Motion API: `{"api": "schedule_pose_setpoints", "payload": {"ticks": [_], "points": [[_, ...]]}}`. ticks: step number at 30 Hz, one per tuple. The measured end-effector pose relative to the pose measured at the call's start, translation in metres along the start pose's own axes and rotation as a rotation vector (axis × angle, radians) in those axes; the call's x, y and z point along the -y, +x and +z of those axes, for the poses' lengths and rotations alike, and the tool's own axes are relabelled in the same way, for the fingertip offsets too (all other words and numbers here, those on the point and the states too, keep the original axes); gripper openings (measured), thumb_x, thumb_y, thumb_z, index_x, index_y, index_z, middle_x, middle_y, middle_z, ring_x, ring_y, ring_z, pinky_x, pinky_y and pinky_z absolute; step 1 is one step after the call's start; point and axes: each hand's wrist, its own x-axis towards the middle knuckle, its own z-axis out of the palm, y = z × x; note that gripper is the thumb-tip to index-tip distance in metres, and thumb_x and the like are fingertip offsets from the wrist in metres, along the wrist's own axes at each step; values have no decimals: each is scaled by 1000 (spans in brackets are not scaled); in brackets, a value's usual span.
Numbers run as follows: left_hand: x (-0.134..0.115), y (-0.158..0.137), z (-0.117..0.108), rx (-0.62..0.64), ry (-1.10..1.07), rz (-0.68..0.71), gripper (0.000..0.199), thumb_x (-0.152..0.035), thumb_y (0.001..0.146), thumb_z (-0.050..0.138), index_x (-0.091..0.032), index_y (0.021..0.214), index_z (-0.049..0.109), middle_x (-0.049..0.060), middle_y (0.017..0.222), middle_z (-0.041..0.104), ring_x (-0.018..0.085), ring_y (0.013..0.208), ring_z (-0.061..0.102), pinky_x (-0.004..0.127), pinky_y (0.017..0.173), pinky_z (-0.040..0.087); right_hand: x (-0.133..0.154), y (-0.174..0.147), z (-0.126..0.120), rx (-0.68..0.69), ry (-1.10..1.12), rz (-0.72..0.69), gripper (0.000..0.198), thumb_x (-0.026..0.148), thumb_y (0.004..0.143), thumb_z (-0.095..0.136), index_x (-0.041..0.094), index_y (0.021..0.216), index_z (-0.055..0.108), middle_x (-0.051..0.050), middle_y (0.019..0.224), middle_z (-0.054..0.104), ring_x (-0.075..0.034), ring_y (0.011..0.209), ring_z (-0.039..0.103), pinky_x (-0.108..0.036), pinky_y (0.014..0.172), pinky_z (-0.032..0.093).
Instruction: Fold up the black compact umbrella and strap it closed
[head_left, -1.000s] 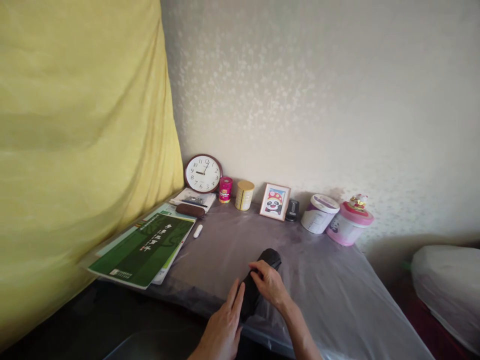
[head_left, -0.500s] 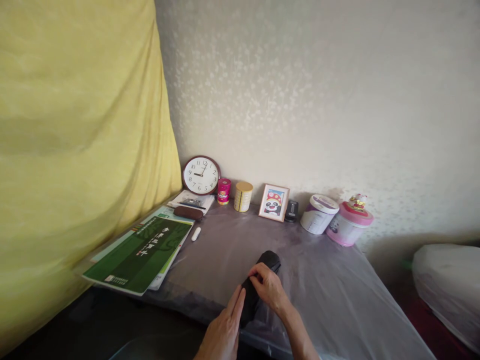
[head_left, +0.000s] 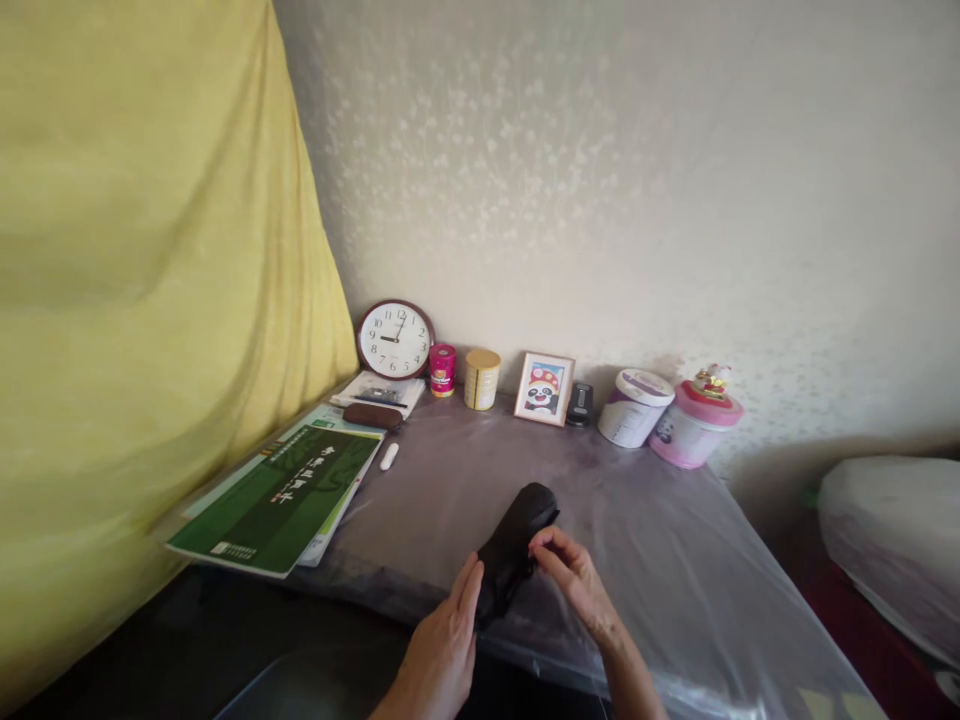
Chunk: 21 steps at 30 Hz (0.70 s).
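Observation:
A black folded umbrella (head_left: 519, 528) lies slantwise at the table's front edge, its rounded far end pointing up and right. My left hand (head_left: 444, 640) rests against its lower left side with the fingers straight and close together. At the umbrella's right side, my right hand (head_left: 574, 580) pinches a small dark bit of its edge or strap between thumb and forefinger. The fingertips partly hide what is pinched.
Green books (head_left: 281, 500), a brown glasses case (head_left: 373, 416) and a small white object (head_left: 389, 457) lie at left. Along the wall stand a clock (head_left: 396, 340), a pink tin (head_left: 442, 372), a yellow-lidded can (head_left: 481, 380), a panda picture (head_left: 544, 388) and tubs (head_left: 636, 410).
My right hand has moved from the top of the umbrella to its right side, pulling a bit of its edge or strap rightward. My left hand stays along the left side.

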Motion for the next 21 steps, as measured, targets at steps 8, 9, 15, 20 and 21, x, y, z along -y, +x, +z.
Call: {"api": "schedule_pose_setpoints", "payload": {"ticks": [8,9,15,20,21], "points": [[2,1,1,-86,-159,-1,73,-2,72,37,-19,140,14,6,147,17,15,126,36,26,104,32,-41,-24,-39,-368,-21,98,47,56,70,57,13,90,59,-4,72,57,-12,55,48,-25,54,42],[2,2,-3,-92,-236,-21,70,-4,73,39,-19,138,18,8,144,24,16,123,41,27,102,35,-48,-25,-40,-374,-40,109,49,57,70,56,13,91,59,-5,71,57,-13,55,49,-26,54,42],[16,6,-16,124,-807,-321,53,-27,83,34,-23,135,19,11,114,53,14,67,63,22,47,47,-63,-32,-40,-354,-167,106,48,57,74,50,15,95,59,-4,70,59,-15,61,54,-27,60,45],[23,1,-13,-262,-157,-132,61,-23,86,31,-18,142,9,14,147,11,24,121,43,31,90,44,-62,-31,-40,-328,-202,139,53,60,74,46,14,98,58,-3,67,58,-15,62,55,-25,60,44],[21,-1,-13,-237,-62,-126,63,-19,86,31,-21,143,4,12,148,2,24,120,43,31,88,45,-62,-31,-40,-326,-206,144,54,60,74,45,14,98,57,-4,68,58,-16,63,55,-25,61,45]]}}
